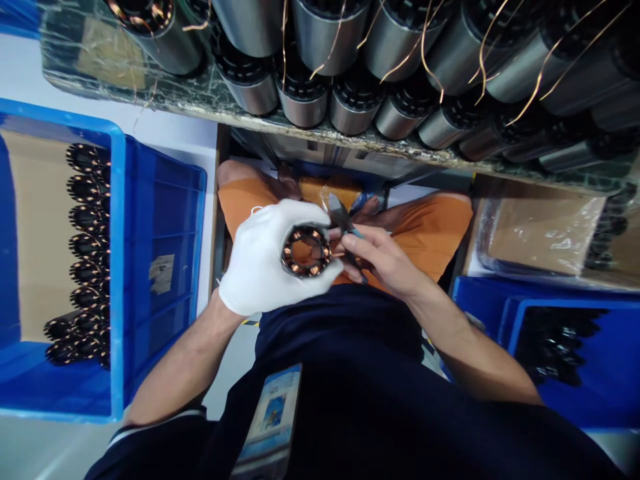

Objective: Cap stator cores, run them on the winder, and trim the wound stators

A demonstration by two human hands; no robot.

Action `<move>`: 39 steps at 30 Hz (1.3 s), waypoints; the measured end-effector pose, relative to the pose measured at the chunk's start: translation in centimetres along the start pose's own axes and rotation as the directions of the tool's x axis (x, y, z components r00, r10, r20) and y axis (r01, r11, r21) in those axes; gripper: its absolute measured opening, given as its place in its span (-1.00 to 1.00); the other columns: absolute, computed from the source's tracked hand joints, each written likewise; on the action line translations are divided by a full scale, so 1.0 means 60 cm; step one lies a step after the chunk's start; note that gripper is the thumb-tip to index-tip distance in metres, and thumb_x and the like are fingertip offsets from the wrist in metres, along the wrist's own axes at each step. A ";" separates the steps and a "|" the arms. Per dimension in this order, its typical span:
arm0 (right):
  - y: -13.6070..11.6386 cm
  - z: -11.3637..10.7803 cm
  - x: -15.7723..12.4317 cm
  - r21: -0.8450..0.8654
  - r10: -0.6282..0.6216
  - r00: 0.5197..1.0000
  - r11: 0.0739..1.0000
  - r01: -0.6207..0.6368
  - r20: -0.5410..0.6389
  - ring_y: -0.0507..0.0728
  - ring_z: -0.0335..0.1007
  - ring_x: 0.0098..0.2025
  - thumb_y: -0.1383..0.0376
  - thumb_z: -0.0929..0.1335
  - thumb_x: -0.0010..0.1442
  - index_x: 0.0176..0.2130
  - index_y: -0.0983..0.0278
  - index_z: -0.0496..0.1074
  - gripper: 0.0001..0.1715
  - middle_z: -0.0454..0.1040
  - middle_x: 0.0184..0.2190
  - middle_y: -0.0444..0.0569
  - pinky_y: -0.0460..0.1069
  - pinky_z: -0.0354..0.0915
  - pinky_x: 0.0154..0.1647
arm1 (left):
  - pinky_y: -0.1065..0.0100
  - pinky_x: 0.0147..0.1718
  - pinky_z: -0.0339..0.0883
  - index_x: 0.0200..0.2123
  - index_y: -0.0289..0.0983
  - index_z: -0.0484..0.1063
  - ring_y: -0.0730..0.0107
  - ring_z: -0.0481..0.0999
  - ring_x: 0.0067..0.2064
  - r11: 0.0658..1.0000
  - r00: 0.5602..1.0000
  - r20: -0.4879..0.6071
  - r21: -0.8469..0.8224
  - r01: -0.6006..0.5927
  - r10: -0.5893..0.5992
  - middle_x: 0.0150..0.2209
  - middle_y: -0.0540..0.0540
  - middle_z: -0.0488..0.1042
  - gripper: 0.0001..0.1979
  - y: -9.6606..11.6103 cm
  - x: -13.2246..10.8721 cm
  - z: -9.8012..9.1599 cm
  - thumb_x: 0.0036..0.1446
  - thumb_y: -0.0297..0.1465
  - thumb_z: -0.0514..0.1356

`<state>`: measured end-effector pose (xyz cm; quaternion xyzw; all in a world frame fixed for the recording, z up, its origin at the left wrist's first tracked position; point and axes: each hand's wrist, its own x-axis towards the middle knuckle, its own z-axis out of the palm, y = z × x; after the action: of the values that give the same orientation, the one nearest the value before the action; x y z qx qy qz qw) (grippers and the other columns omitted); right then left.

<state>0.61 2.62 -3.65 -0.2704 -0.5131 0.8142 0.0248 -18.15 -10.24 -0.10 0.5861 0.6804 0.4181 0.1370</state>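
Note:
My left hand [273, 257], in a white glove, is wrapped round a motor stator [285, 261]. The stator's open end faces up and shows a ring of copper windings round a hollow middle. Close to its right side, my bare right hand [383, 257] is closed on a small hand tool [341, 215] with a flat grey end and dark, teal-marked parts. The tool's exact kind cannot be made out. Its grey end points away from me, past my left fingertips. Some of the right fingers lie behind the tool, near the stator's edge.
A worn bench edge [165, 100] crosses ahead, carrying rows of metal cylinders [330, 40] with loose copper wires. At left, a blue crate [117, 267] holds several stators [85, 247]. Another blue crate [515, 327] with dark parts stands at right, below a plastic-wrapped box [540, 233].

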 end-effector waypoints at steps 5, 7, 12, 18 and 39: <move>-0.007 -0.005 0.000 0.146 0.082 0.993 0.985 -0.094 0.082 0.03 0.34 -0.48 -0.18 0.66 0.23 -0.07 0.22 0.58 -0.38 0.53 -0.34 -0.15 -0.05 0.34 -0.53 | -0.07 0.18 0.57 0.15 -0.14 0.52 -0.05 0.73 0.07 0.998 0.973 0.222 0.023 -0.065 0.059 0.04 -0.13 0.70 -0.41 0.021 0.007 -0.010 0.11 -0.23 0.60; -0.003 -0.020 -0.004 0.051 -0.004 1.000 0.999 0.006 -0.030 0.02 0.35 -0.45 -0.10 0.73 0.13 0.03 0.18 0.54 -0.30 0.51 -0.32 -0.20 -0.07 0.35 -0.47 | -0.18 0.29 0.51 0.29 -0.12 0.49 -0.20 0.65 0.23 0.997 0.993 0.112 0.066 0.042 -0.049 0.21 -0.21 0.63 -0.17 0.027 -0.002 -0.028 -0.03 -0.23 0.67; -0.002 -0.037 -0.020 -0.191 -0.332 0.940 0.930 0.313 -0.080 0.01 0.39 -0.42 0.05 0.77 0.12 0.10 0.11 0.48 -0.26 0.71 0.01 -0.04 0.00 0.47 -0.30 | -0.11 0.27 0.61 0.18 -0.09 0.62 -0.09 0.72 0.21 0.704 0.853 0.359 -0.487 0.517 -0.378 0.15 -0.17 0.70 -0.50 0.003 -0.022 -0.027 0.18 -0.26 0.52; -0.080 -0.017 -0.057 -0.470 -0.451 0.882 0.754 0.459 0.138 0.39 0.60 0.36 0.20 0.74 0.19 0.15 0.09 0.60 -0.38 0.63 0.32 0.09 0.28 0.50 0.44 | 0.13 0.05 0.72 0.08 -0.22 0.65 -0.03 0.82 0.07 0.280 0.700 0.685 -0.645 0.712 -0.203 0.04 -0.21 0.78 -0.54 0.020 0.006 0.028 0.12 -0.37 0.60; -0.146 -0.058 -0.115 -0.897 -0.221 0.933 0.282 0.340 0.284 0.26 0.48 -0.24 0.28 0.47 0.36 0.59 0.04 0.43 -0.11 0.49 -0.14 0.06 0.15 0.50 -0.29 | 0.27 -0.29 0.46 -0.18 -0.15 0.37 0.29 0.62 -0.31 0.716 0.776 0.476 -0.356 0.600 -0.414 -0.27 0.02 0.65 -0.68 0.055 0.018 0.022 0.12 -0.37 0.46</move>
<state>6.07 7.42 5.50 -0.0978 -0.9251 0.3663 -0.0188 -15.32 -8.81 1.82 0.3846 0.6504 0.4051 0.5148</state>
